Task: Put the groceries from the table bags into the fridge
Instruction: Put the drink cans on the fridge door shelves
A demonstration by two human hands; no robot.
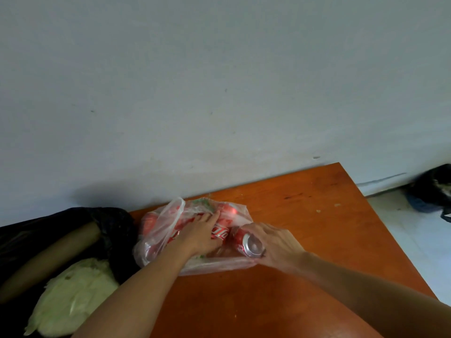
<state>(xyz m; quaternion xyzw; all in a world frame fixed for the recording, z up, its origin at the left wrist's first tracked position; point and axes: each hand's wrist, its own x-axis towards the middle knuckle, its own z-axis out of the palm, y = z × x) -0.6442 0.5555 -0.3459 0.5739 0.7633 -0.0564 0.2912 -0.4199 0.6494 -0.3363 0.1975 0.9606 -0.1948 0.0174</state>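
A clear plastic bag (158,230) lies on the orange table (305,215) with several red soda cans inside. My left hand (200,234) reaches into the bag's mouth and its fingers curl over one red can (220,231). My right hand (275,242) grips another red soda can (246,242) at the bag's opening, the can's silver end facing me. Something green (201,203) shows at the back of the bag.
A black bag (48,230) lies open at the table's left with a pale green cabbage (73,296) and a long brown item (48,259) in it. A grey wall runs behind the table. A dark heap (432,189) sits on the floor at right.
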